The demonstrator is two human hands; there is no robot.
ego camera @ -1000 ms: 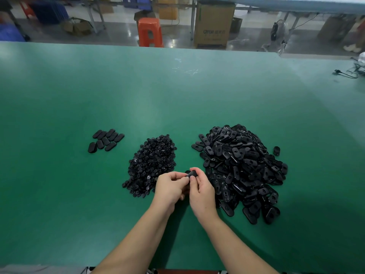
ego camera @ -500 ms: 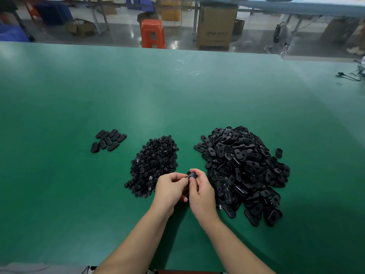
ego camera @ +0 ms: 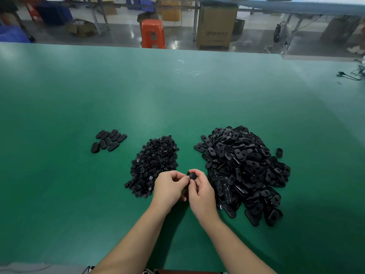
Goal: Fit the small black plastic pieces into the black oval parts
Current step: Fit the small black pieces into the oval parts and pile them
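Both hands pinch one oval part (ego camera: 192, 176) between the heaps, right hand (ego camera: 200, 191) gripping it, left hand (ego camera: 169, 184) pressing, small piece hidden; a crooked push could pop it into the oval pile (ego camera: 244, 173)

Small black plastic pieces (ego camera: 154, 165): heap, centre. Black oval parts (ego camera: 243, 171): larger heap at 3 o'clock. Finished ovals (ego camera: 108, 142): flat rows, 9 o'clock. One oval part (ego camera: 192, 176): held.
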